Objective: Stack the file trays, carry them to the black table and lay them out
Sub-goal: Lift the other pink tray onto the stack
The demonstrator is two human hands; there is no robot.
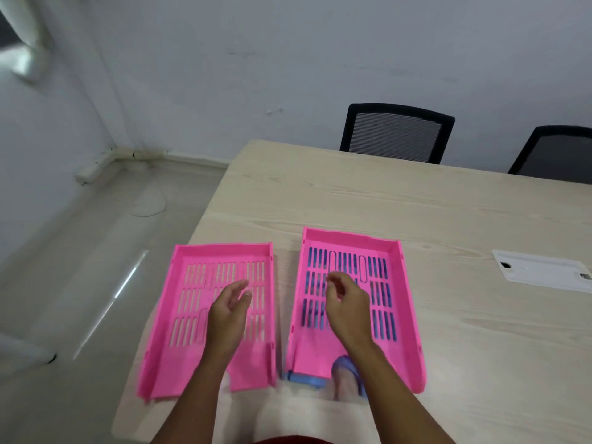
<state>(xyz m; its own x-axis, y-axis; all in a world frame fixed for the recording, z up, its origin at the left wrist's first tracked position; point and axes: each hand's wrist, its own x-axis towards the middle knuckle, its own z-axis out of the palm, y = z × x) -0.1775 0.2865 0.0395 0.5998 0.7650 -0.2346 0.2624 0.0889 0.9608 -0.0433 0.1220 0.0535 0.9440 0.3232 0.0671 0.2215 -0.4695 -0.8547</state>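
Hovering empty and half curled, left hand (229,310) over the single pink tray (192,318) at 8 o'clock, right hand (347,304) over the pink-on-blue stack (397,302) at 5 o'clock on the pale table (416,200); probably light, stiff, slippery plastic, best gripped by the side walls.

Two black mesh chairs (397,131) (557,150) stand beyond the fingers at the counter's (448,203) far edge; a white plate (541,270) lies flat to their right.
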